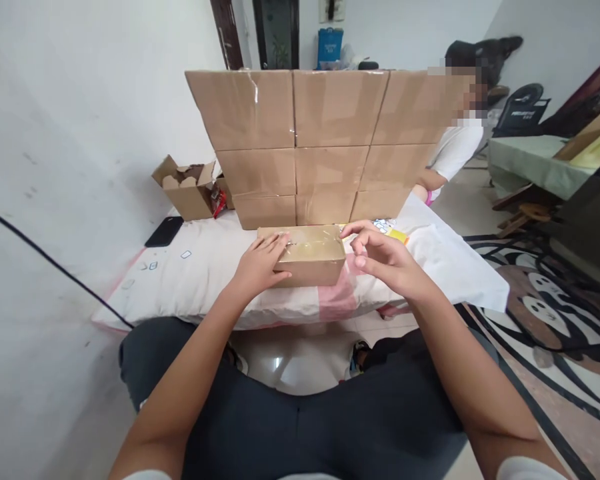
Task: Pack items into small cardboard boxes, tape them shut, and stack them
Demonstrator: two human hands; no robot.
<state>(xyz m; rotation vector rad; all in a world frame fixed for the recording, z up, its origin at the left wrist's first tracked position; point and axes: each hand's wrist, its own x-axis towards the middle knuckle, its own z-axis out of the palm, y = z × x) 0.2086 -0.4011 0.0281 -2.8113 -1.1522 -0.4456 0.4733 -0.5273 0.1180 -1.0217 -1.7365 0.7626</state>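
The left hand [260, 263] is pressing flat, fingers together, on the taped box [307, 255]. The right hand [380, 257] is hovering beside its right end, fingers curled; whether they are pinching anything is unclear. The stacked boxes [325, 143] beyond the fingertips are hiding most of a seated person [455, 150].

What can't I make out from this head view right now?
- Contents of the small box: sealed under glossy tape.
- Its left top edge: covered by the left hand.
- Whether the right hand pinches tape: too small to tell.
- Most of the person beyond: hidden by the stacked boxes.
- Yellow item: partly behind the right hand.
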